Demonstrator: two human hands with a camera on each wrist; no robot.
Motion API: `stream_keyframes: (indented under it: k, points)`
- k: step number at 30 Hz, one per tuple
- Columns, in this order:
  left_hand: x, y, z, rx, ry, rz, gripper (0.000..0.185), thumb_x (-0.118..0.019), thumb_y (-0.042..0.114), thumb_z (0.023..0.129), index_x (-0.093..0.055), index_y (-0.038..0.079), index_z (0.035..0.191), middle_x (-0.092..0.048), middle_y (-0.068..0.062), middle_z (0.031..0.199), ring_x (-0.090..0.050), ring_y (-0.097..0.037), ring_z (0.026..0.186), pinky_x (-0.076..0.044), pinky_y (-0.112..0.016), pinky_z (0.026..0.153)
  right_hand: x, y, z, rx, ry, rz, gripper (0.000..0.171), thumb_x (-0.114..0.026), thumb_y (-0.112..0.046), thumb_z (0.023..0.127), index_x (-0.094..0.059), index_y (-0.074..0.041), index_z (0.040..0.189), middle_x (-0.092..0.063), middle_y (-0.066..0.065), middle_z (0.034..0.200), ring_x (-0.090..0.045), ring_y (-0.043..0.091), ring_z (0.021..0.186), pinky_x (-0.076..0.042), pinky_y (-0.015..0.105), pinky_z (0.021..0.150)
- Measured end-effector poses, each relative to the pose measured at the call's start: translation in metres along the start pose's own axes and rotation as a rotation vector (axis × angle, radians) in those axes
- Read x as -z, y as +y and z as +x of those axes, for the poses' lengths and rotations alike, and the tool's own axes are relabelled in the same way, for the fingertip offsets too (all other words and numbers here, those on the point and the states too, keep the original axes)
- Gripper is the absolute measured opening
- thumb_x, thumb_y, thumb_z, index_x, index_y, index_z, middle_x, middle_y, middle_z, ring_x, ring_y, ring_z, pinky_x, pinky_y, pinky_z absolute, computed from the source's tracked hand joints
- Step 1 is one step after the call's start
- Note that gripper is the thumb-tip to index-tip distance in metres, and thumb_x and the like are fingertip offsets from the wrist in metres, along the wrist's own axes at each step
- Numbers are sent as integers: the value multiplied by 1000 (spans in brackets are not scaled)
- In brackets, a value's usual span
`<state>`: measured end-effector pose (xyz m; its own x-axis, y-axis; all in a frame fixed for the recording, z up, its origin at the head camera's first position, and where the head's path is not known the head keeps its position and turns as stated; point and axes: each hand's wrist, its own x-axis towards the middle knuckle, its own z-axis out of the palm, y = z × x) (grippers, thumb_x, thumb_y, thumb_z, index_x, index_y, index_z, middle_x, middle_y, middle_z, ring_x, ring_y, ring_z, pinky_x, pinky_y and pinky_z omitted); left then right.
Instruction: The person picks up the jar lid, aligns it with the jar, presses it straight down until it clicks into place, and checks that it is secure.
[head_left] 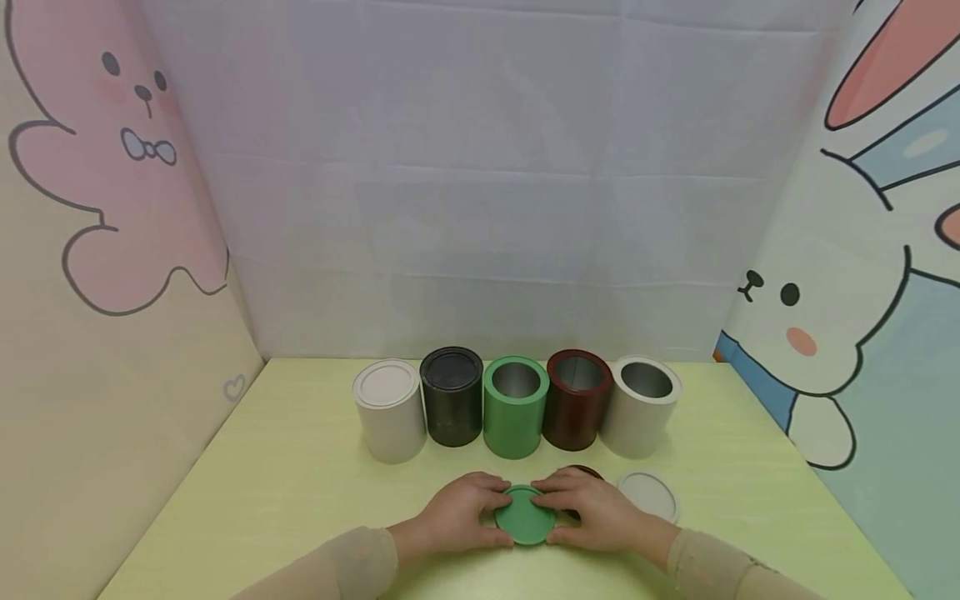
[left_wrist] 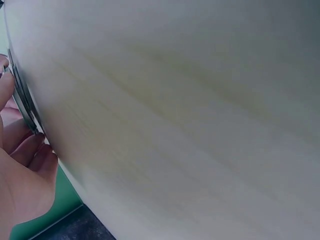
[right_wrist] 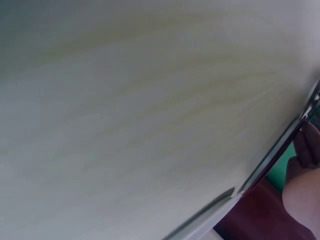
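A round green lid (head_left: 525, 518) is between both hands near the front of the table in the head view. My left hand (head_left: 463, 514) grips its left edge with thumb and fingers. On the opposite edge, my right hand (head_left: 594, 508) holds it the same way. In the left wrist view the lid (left_wrist: 22, 97) shows edge-on at the fingertips. Partly hidden behind the right hand lies a dark red lid (head_left: 583, 472), and beside that hand is a white lid (head_left: 649, 497). The open green can (head_left: 514, 417) stands behind the lid.
In the row at the back, a white can (head_left: 392, 425) and a black can (head_left: 453, 408) have lids on. A dark red can (head_left: 574, 417) and another white can (head_left: 637, 421) are uncovered. Walls with cartoon prints border the yellow-green table (head_left: 285, 467).
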<state>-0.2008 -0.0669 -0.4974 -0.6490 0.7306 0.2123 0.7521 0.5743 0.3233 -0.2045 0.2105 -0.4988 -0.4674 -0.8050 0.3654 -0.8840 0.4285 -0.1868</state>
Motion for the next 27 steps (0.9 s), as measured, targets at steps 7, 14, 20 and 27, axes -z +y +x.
stream_keyframes:
  k: [7, 14, 20, 27]
  points:
    - [1, -3, -1, -8, 41, -69, 51, -82, 40, 81, -73, 7, 119, -65, -4, 128, -58, -18, 120, -45, -29, 103, 2, 0, 0, -2, 39, 43, 49, -73, -45, 88, -71, -11, 124, -65, 6, 128, -58, 27, 115, -49, 43, 94]
    - [7, -5, 2, -40, 80, -76, 50, -83, 39, 81, -74, 6, 117, -66, -7, 127, -60, -20, 118, -46, -32, 102, 7, 2, 3, -3, 60, 65, 50, -76, -42, 85, -71, -11, 124, -65, 6, 128, -58, 25, 116, -51, 42, 94]
    - [16, -6, 5, -55, 92, -92, 49, -83, 36, 80, -74, 5, 116, -66, -7, 127, -59, -21, 119, -46, -33, 103, 16, 0, 9, -19, 75, 53, 50, -80, -38, 82, -71, -11, 123, -65, 7, 128, -58, 26, 115, -51, 44, 94]
    - [30, -9, 9, -44, 136, -164, 48, -85, 33, 78, -75, 5, 115, -66, -6, 126, -60, -22, 118, -47, -33, 101, 27, 4, 19, 38, 141, 65, 52, -84, -31, 76, -71, -7, 121, -66, 9, 125, -57, 29, 114, -50, 46, 93]
